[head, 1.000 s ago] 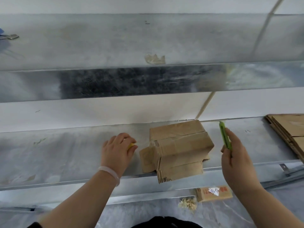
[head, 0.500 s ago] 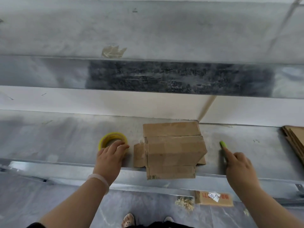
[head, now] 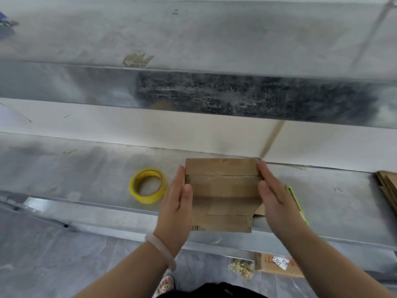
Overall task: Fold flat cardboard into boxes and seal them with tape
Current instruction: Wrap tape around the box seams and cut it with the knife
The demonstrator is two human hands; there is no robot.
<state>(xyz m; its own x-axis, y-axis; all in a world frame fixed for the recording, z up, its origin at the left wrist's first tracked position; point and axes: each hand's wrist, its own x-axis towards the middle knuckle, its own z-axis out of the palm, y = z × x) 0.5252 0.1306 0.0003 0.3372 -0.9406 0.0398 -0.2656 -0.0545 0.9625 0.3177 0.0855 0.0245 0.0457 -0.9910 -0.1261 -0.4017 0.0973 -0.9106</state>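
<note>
Noted nearest, on the floor below the front edge: a small labelled carton [head: 277, 264] and a heap of shavings [head: 241, 268].

Found left hand [head: 178, 203], bracelet [head: 161, 250] at the wrist, laid flat with straight fingers against the left side of the box [head: 223, 190]. Found right hand [head: 272, 196] likewise flat against the right side. Saw no fingers curled round anything: both released, pressing only.

Located box on the surface [head: 86, 168], near flap overhanging the front edge, top flaps down with a seam across. Cannot tell whether taped.

Judged step in hand: squaring the box ahead of sealing. Recommend pressing both sides evenly, keeping flaps butted along the seam, and drawing the box fully onto the surface to avoid tipping.

Logged tape roll [head: 148, 185] just left of the left hand and green cutter [head: 297, 203] just beside the right. Recorded stack of flat cardboard [head: 386, 186] at far right, well apart.
</note>
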